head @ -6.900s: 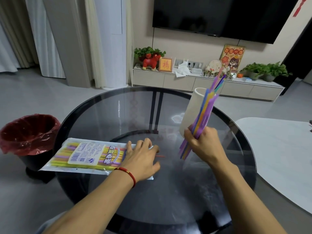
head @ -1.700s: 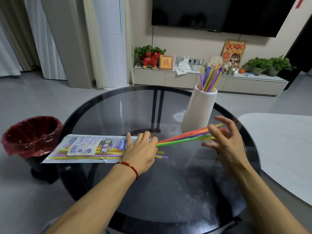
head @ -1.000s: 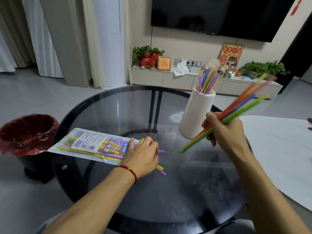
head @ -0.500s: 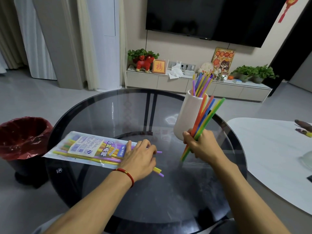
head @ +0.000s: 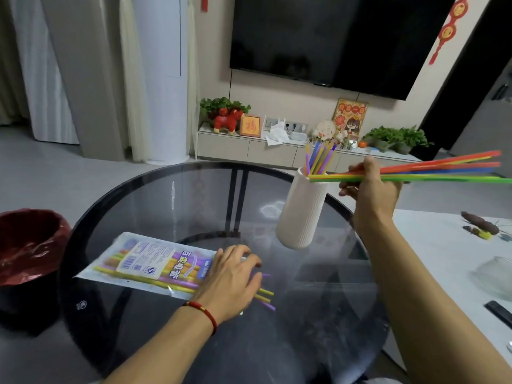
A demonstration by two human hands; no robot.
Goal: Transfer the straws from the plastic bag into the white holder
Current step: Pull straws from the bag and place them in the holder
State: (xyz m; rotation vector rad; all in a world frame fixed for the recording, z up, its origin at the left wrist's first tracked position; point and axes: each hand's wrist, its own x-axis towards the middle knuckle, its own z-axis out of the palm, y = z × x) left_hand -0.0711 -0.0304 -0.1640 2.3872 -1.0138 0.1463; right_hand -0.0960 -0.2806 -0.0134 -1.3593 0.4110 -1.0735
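A clear plastic bag (head: 149, 266) with coloured straws lies flat on the round glass table (head: 194, 195). My left hand (head: 230, 278) presses on its open right end, where a few yellow and purple straw tips (head: 266, 296) stick out. The ribbed white holder (head: 302, 212) stands at the table's far right with several straws (head: 318, 157) upright in it. My right hand (head: 370, 187) grips a bundle of red, orange, blue and green straws (head: 443, 170) held nearly level, its left tips at the holder's rim.
A black bin with a red liner (head: 25, 245) stands on the floor at the left. A white table (head: 443, 259) with a glass dish (head: 496, 275) and a dark remote (head: 500, 313) adjoins on the right. A TV cabinet with plants is behind.
My right hand rose from beside the holder's base to its rim and turned the straw bundle from steeply upright to nearly level. My left hand stayed on the bag.
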